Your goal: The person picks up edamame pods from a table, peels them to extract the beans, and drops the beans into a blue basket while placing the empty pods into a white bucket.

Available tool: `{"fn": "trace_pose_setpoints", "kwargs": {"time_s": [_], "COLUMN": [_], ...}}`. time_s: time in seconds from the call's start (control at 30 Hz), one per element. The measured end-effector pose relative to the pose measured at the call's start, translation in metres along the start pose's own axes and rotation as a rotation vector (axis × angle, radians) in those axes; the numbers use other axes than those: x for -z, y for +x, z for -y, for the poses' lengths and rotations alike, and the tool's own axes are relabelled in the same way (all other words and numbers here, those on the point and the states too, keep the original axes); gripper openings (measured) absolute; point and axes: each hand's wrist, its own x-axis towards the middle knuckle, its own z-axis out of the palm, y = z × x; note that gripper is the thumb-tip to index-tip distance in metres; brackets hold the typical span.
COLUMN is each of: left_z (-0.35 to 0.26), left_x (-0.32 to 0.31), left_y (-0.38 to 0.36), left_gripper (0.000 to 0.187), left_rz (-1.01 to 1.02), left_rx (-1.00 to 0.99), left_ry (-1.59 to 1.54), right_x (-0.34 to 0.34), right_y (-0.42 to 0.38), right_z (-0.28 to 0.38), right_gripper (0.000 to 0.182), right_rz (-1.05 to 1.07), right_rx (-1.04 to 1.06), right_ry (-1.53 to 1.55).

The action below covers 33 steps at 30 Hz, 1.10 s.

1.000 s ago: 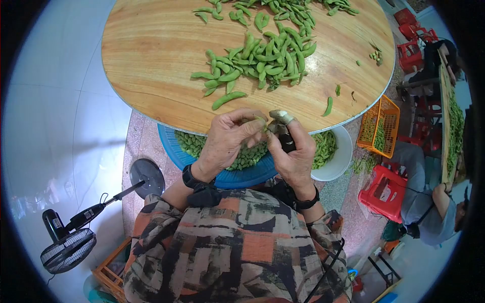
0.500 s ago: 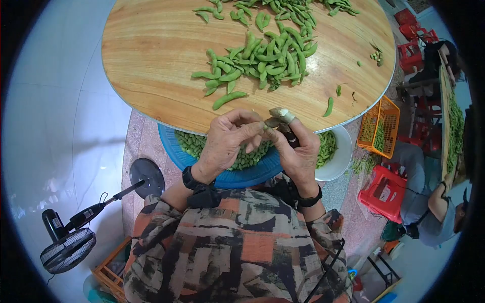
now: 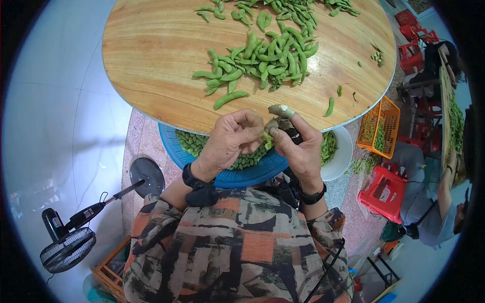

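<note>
Above a blue basin (image 3: 174,151) of shelled green beans (image 3: 247,160), my two hands are close together at the table's near edge. My right hand (image 3: 303,149) wears dark, tape-like covers on its fingers and pinches a light green soybean pod (image 3: 268,141) between thumb and forefinger. Just left of it, my left hand (image 3: 230,139) is closed with curled fingers; whatever it holds is hidden. On the round wooden table (image 3: 151,60), a heap of green soybean pods (image 3: 273,58) lies beyond the hands, with one pod (image 3: 231,99) nearest them.
A white bowl (image 3: 346,156) with green pods or husks stands right of the basin. Farther right are an orange crate (image 3: 389,129), a red stool (image 3: 384,194) and a seated person (image 3: 434,217) by another table. A fan (image 3: 68,250) stands at the left.
My hands have drawn slightly apart, the right one shifting a little to the right. A light green pod now shows under my right thumb.
</note>
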Motion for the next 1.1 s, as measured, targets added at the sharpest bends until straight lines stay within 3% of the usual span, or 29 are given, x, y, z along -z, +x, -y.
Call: {"fn": "trace_pose_setpoints", "kwargs": {"time_s": [0.13,0.23,0.3,0.43,0.63,0.73,0.83,0.87,0.9,0.93,1.0,1.1], "left_z": [0.003,0.002,0.002,0.003,0.008,0.002,-0.011,-0.012,-0.013,-0.014,-0.015,-0.016], "left_x": [-0.012,-0.011,-0.009,-0.007,0.0,-0.004,-0.009,-0.01,-0.012,-0.014,-0.017,-0.018], "left_y": [0.001,0.002,0.002,0.002,0.004,0.003,0.0,-0.001,-0.002,-0.003,-0.006,-0.006], "left_gripper": [0.009,0.01,0.009,0.011,0.013,0.012,0.013,0.013,0.015,0.016,0.015,0.015], "left_rz": [-0.097,-0.13,-0.112,-0.096,0.026,0.016,-0.12,-0.12,-0.151,-0.183,-0.149,-0.072], "left_rx": [-0.082,-0.087,-0.097,-0.08,-0.023,-0.039,-0.047,-0.047,-0.087,-0.126,-0.134,-0.218], "left_ry": [0.008,0.064,0.084,0.073,-0.095,0.016,0.284,0.284,0.472,0.661,0.692,0.824], "right_x": [-0.002,0.002,0.004,0.005,0.009,0.011,0.007,0.005,0.004,0.002,-0.003,0.001], "right_y": [-0.002,-0.002,-0.002,-0.001,-0.003,-0.001,-0.003,-0.003,-0.003,-0.003,-0.003,-0.001], "right_z": [0.002,0.004,-0.002,0.0,0.005,0.004,0.006,0.002,0.001,0.001,0.002,-0.001], "right_gripper": [0.035,0.037,0.04,0.042,0.042,0.043,0.044,0.044,0.045,0.045,0.047,0.046], "right_rz": [-0.058,-0.034,-0.052,-0.047,0.074,0.108,0.019,-0.028,-0.078,-0.079,-0.093,-0.036], "right_rx": [0.016,0.037,0.194,0.183,-0.018,-0.131,-0.005,0.166,0.339,0.338,0.488,0.417], "right_ry": [0.017,-0.089,-0.337,-0.341,0.021,0.187,-0.039,-0.231,-0.423,-0.424,-0.594,-0.509]}}
